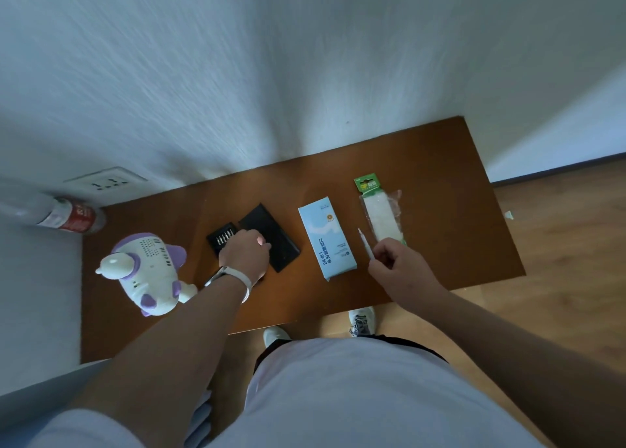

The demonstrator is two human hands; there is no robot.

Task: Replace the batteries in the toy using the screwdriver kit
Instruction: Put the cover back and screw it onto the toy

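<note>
A white and purple toy (144,271) lies on the left of the brown table (440,237). Right of it sits the open black screwdriver kit: a bit tray (220,239) and its black case (274,237). My left hand (245,254) rests over the kit, fingers curled above the bits; what they hold is hidden. My right hand (399,268) pinches a slim white screwdriver handle (365,247), tip pointing away. A light blue kit box (327,239) lies between the hands. A clear battery pack with a green header (379,210) lies just beyond my right hand.
A wall rises directly behind the table, with a socket plate (105,183) at the left. A bottle with a red label (64,215) lies at the table's far left corner. My shoes (362,320) stand on the wooden floor below the table's front edge.
</note>
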